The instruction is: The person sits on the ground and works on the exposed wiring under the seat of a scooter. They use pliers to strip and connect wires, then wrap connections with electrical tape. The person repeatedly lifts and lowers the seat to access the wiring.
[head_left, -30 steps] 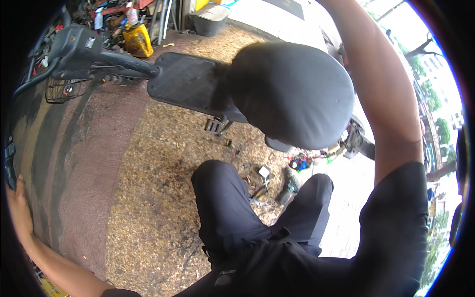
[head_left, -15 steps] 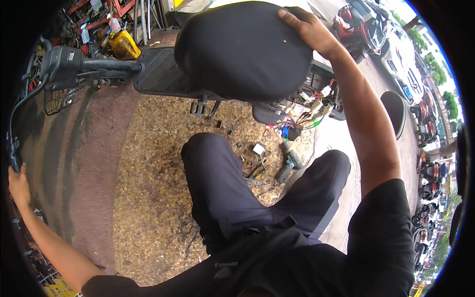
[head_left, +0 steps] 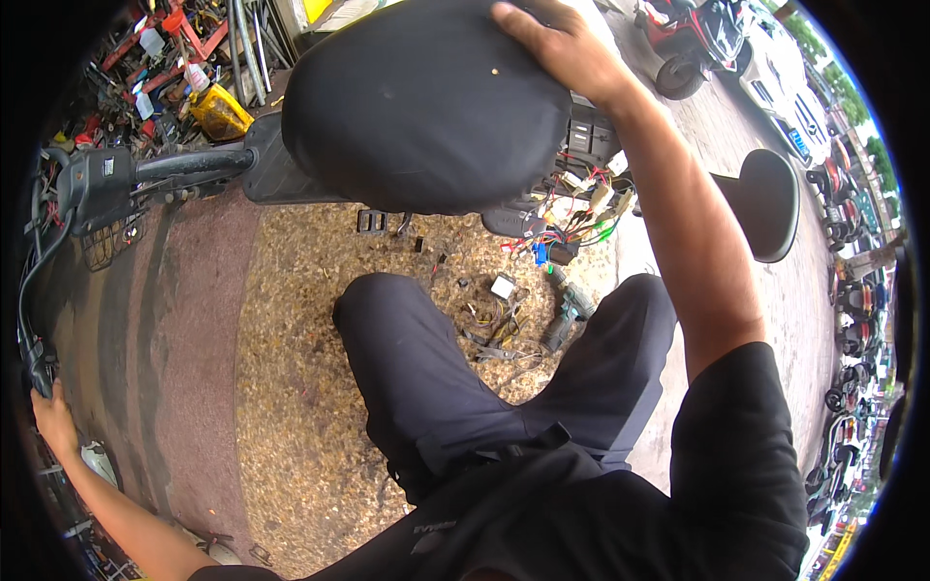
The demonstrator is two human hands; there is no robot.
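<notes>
Scooter seat point(head_left: 426, 107), raised over exposed coloured wiring point(head_left: 572, 228), is held at its rear edge by the right hand point(head_left: 557, 48), fingers curled on it, while the left hand point(head_left: 53, 421), fingers unclear, braces low; a slip could crush those wires.

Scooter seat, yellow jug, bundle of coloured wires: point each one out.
scooter seat point(head_left: 426, 107), head view, middle of its black top.
yellow jug point(head_left: 219, 111), head view, on its side.
bundle of coloured wires point(head_left: 572, 228), head view, centre of the tangle.
</notes>
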